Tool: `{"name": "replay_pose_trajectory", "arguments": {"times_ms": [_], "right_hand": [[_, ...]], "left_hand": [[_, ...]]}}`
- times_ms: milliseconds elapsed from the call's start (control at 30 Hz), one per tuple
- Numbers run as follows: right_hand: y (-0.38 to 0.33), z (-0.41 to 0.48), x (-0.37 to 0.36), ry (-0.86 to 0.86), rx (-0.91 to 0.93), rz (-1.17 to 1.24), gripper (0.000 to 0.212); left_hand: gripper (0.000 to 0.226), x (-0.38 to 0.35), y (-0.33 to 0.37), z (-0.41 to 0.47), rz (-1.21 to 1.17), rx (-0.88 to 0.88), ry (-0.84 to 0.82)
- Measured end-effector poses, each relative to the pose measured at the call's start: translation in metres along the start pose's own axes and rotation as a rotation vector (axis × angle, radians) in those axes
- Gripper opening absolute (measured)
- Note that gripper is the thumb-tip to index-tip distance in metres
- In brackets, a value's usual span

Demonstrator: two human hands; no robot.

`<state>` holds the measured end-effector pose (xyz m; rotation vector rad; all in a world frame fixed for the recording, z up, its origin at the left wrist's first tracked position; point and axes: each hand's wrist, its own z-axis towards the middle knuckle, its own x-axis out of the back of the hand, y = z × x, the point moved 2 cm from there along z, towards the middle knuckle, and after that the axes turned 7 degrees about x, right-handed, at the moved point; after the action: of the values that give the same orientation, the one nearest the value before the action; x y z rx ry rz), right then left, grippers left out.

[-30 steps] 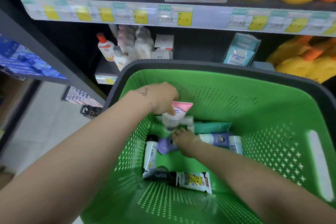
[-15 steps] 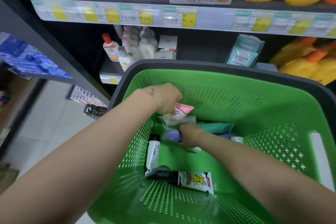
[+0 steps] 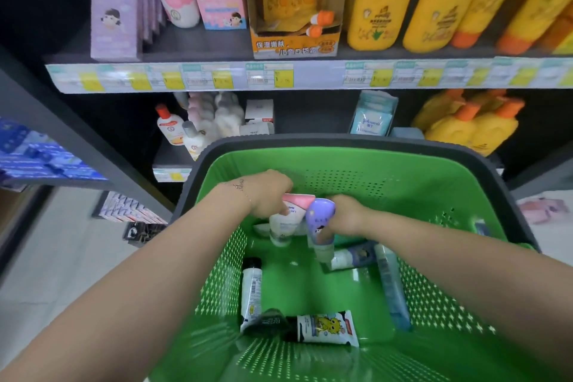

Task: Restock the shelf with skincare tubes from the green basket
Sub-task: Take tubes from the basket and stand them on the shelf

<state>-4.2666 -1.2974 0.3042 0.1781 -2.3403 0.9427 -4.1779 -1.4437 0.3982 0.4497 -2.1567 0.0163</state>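
A purple tube (image 3: 319, 219) of soft, glossy plastic, flat crimped end up and cap down, stands upright in the grip of the right hand (image 3: 347, 214), whose fingers curl round its body. Touching it on the left, a pink-and-white tube (image 3: 286, 220) is pinched near its pink crimped end by the left hand (image 3: 269, 192). Both tubes are low inside the green basket (image 3: 387, 183), a rigid plastic tub with perforated walls and a dark rim.

More tubes lie flat on its floor: a white tube with a black cap (image 3: 251, 288), one with a yellow cartoon print (image 3: 325, 327) and a slim blue tube (image 3: 392, 285).

The shelf (image 3: 217, 77), edged with price labels, is just beyond and carries smooth yellow bottles (image 3: 381, 0).

The slick tubes could probably slip or knock together when lifted, since they are held so close.
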Motion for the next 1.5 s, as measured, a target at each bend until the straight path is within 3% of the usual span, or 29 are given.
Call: {"name": "replay_pose_trajectory", "arguments": {"times_ms": [167, 367, 533, 700, 900, 1500], "right_hand": [[-0.018, -0.040, 0.040, -0.068, 0.069, 0.027, 0.024], [-0.033, -0.087, 0.085, 0.050, 0.198, 0.089, 0.026], [-0.054, -0.120, 0.112, 0.170, 0.340, 0.257, 0.040], [-0.086, -0.148, 0.137, 0.321, 0.477, 0.393, 0.039], [-0.133, -0.181, 0.171, 0.492, 0.658, 0.415, 0.040], [-0.204, -0.236, 0.247, 0.700, 0.844, 0.426, 0.034]], "left_hand": [[0.013, 0.007, 0.010, -0.012, -0.019, -0.112, 0.060], [0.024, 0.037, 0.011, -0.042, -0.237, -0.201, 0.266], [0.019, 0.068, 0.005, -0.074, -0.492, -0.214, 0.541], [0.007, 0.104, 0.008, -0.098, -0.969, -0.251, 0.604], [0.011, 0.148, 0.016, -0.124, -1.278, -0.236, 0.728], [0.018, 0.256, 0.059, -0.188, -1.425, -0.400, 0.865]]}}
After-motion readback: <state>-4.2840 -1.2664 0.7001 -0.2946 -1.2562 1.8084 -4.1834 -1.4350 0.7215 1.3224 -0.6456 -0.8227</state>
